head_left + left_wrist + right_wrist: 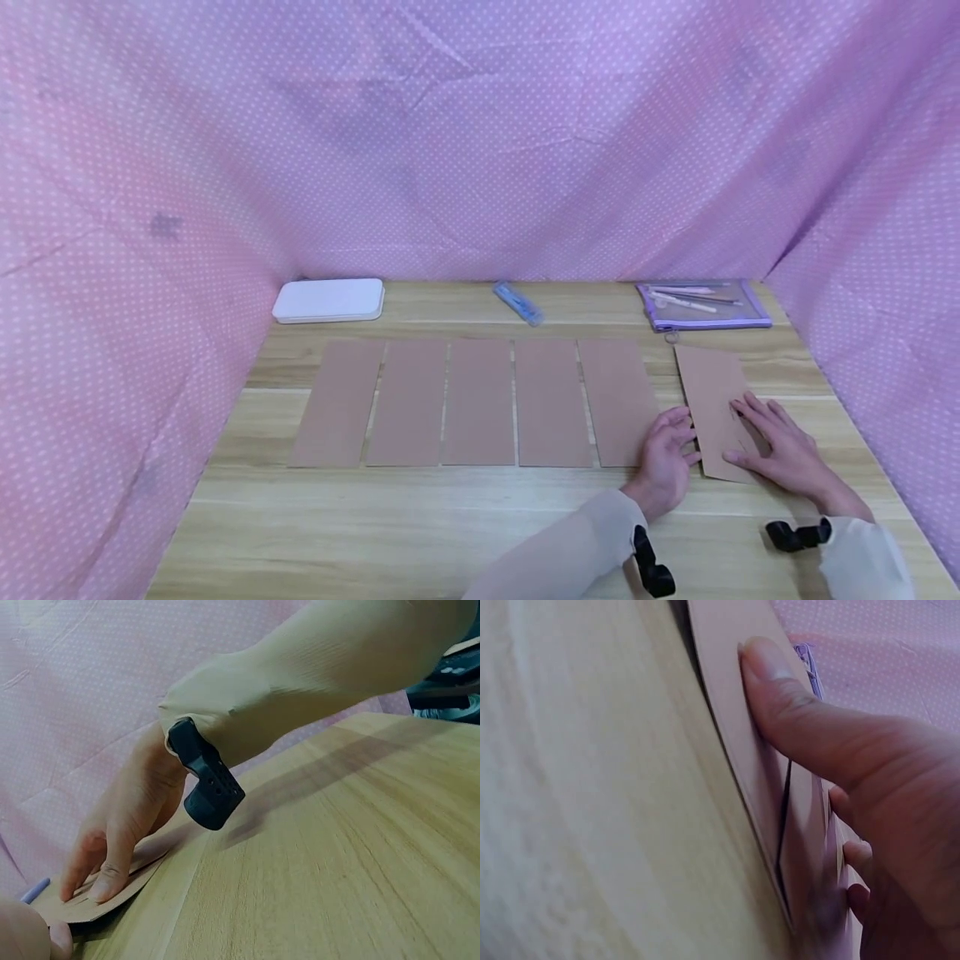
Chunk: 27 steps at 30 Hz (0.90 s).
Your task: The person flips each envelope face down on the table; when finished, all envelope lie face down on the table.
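Observation:
A brown paper sheet (705, 392), which may be an envelope or a folded card, lies slightly turned on the right part of the table. My right hand (783, 446) rests on its right side with fingers spread and the thumb pressing the surface. In the right wrist view a slit or layered edge shows in the brown paper (742, 742) below the thumb. My left hand (666, 462) is at the sheet's left edge, fingers loosely extended and palm turned toward it. Some of its fingertips are hidden at that edge. Whether they reach beneath it I cannot tell.
Several similar brown sheets (478, 404) lie in a row to the left. Along the back stand a white case (330, 300), a small blue item (517, 302) and a purple-edged mesh pouch (757, 323) with pens. Pink dotted cloth (480, 167) encloses the table (375, 525).

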Motion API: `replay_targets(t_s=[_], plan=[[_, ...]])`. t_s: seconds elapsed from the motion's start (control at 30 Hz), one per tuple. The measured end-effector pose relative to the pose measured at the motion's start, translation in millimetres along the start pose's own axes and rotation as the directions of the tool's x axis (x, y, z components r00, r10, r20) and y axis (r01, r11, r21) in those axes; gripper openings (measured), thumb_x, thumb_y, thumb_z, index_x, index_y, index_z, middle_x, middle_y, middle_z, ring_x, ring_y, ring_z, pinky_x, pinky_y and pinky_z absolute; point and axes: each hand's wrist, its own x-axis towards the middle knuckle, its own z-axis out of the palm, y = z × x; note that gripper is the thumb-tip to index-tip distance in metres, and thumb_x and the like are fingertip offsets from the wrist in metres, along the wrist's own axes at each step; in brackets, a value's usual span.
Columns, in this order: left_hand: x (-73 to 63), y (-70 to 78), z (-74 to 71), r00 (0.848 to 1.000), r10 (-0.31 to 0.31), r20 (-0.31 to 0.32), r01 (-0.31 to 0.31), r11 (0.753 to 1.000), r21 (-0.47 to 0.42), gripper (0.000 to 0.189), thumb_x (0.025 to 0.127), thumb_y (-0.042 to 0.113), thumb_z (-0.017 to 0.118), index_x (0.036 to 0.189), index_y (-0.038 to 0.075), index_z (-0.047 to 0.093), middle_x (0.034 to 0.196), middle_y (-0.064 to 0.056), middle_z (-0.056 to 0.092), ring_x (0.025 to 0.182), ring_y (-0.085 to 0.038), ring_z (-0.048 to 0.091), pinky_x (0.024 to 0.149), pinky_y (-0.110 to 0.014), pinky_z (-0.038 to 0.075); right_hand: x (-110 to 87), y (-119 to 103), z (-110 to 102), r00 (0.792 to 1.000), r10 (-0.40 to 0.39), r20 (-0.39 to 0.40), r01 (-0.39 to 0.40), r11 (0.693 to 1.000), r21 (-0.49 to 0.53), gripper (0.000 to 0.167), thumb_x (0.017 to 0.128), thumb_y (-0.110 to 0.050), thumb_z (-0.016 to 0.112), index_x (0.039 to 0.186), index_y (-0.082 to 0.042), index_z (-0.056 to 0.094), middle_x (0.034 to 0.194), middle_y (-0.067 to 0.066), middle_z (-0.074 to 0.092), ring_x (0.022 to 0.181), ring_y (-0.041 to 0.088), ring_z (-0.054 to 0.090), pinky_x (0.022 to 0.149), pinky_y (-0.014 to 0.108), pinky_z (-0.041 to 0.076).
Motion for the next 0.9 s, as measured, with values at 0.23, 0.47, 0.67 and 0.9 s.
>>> replay_targets(t_s=[0.23,0.47,0.67,0.9], plan=[[2.5,0.0,-1.3,0.999,-0.021,0.029,0.021,1.000,0.003,0.050,0.088,0.013,0.043,0.137,0.003,0.047,0.146,-0.024,0.049,0.132,-0.035,0.042,0.112,-0.063,0.027,1.7,-2,0,1.000,0.001,-0.004,-0.001,1.000,0.021,0.089,0.084,-0.030,0.078,0.155,-0.002,0.031,0.164,0.030,0.015,0.147,0.062,0.004,0.091,0.086,0.016],[1.2,5.0,-1.2,0.997,-0.031,0.068,0.029,0.999,0.037,0.052,0.089,0.014,0.041,0.140,0.004,0.045,0.149,-0.023,0.047,0.134,-0.034,0.039,0.114,-0.066,0.022,3.0,-3,-3,1.000,0.001,0.013,-0.002,0.998,0.066,0.087,0.084,-0.027,0.078,0.153,0.001,0.032,0.162,0.034,0.015,0.144,0.066,0.004,0.093,0.088,0.012],[0.6,9.2,-1.8,0.996,-0.048,0.080,0.046,0.999,0.026,0.053,0.089,0.016,0.042,0.141,0.007,0.045,0.148,-0.019,0.046,0.134,-0.034,0.040,0.114,-0.065,0.025,8.5,-8,-13,0.995,0.017,0.094,-0.030,0.990,0.140,0.084,0.087,-0.025,0.075,0.149,0.011,0.032,0.158,0.042,0.014,0.140,0.069,0.006,0.104,0.084,0.011],[1.0,10.3,-5.6,0.993,-0.066,0.093,0.064,0.998,0.026,0.055,0.090,0.017,0.043,0.143,0.008,0.042,0.148,-0.018,0.047,0.135,-0.034,0.040,0.115,-0.064,0.028,13.1,-20,-18,0.993,0.038,0.108,-0.051,0.991,0.120,0.083,0.085,-0.027,0.077,0.143,0.017,0.037,0.158,0.040,0.018,0.137,0.067,0.022,0.103,0.079,0.022]])
